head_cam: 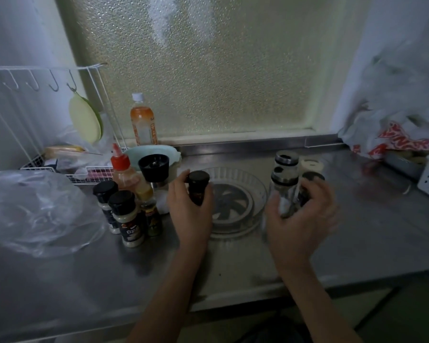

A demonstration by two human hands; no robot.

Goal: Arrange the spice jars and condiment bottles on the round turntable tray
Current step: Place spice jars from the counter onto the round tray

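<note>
- The left grip (191,206) was closed around a dark jar with a black cap (198,186), held upright at the left rim of the turntable tray (235,174).
- The right grip (300,214) was wrapped around a cluster of clear jars (284,194) just off the tray's right rim; motion blur hid how many were actually grasped.
- Between the two grips lay the round clear tray, flat on the steel table (233,263), with nothing standing inside it.
- Just behind the right grip a white-lidded jar (311,165) was seen.
- Left of the left grip stood a group of black-capped spice jars (125,214), a red-capped squeeze bottle (123,169) and a black-topped grinder (154,169).
- Farther back from that group an orange drink bottle (143,120) stood against the frosted window (221,70).
</note>
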